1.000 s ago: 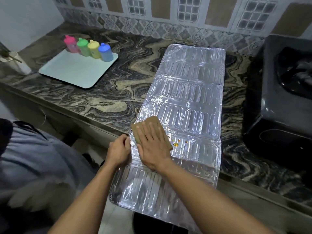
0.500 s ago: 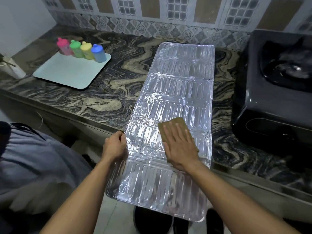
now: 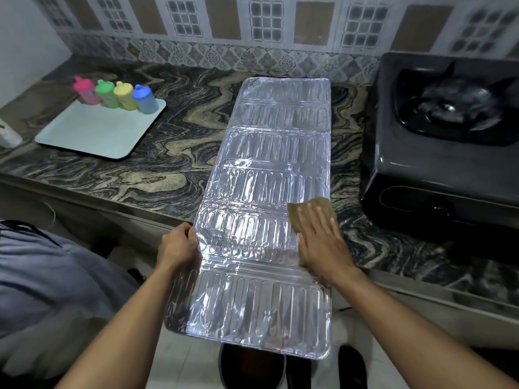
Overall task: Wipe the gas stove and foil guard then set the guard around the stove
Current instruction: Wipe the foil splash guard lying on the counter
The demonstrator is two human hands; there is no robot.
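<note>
The silver foil guard lies unfolded flat on the marble counter, its near end hanging over the counter's front edge. My left hand grips the guard's left edge with curled fingers. My right hand lies flat with straight fingers on a brown cloth, pressing it onto the guard near its right edge. The black gas stove stands to the right of the guard, apart from it.
A pale tray at the back left carries several coloured bottles. A tiled wall runs behind the counter. A white object sits at the far left edge. Dark shoes stand on the floor below.
My right hand has slid the cloth from the guard's left side across to its right edge. My left hand keeps its hold on the left edge.
</note>
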